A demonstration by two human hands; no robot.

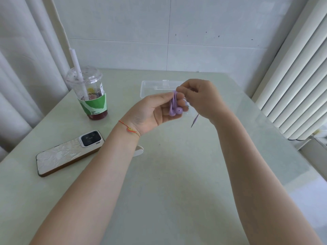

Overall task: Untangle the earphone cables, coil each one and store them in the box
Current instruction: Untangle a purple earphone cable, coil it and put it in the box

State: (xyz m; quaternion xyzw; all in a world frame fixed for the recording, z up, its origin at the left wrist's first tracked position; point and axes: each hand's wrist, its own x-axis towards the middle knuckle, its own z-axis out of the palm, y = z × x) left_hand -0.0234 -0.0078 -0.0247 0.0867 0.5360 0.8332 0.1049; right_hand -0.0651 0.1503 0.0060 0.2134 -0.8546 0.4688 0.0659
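Head cam, only view I've got. Both hands up above the table (177, 200), roughly mid-frame. My left hand (152, 112) is palm-up w/ the fingers curled round a bunch of purple earphones (174, 107). The cable's looped into a little bundle and the two buds hang at the bottom of it, just under my fingertips. Right hand (200, 98) is right next to it, touching the top of the bundle, thumb and forefinger pinching the cable there, other fingers curled in. The loose end w/ the plug (194, 121) dangles down below my right hand, not touching the table afaict.

The box (155, 87) is clear plastic, sitting on the table just behind my hands, partly hidden by them. Can't tell if anything's in it, too see-through and blocked.

Other stuff: iced drink cup (92, 96) w/ green sleeve, dome lid and a straw on the left side of the table. Phone (69, 152) lies face-down nearer me, white textured case, cam bump pointing toward the cup. Small white thing (138, 151) peeks out from under my left forearm, no idea what. Thin red string bracelet (129, 129) on my left wrist. Curtains (21, 68) on the left, tiled wall behind.
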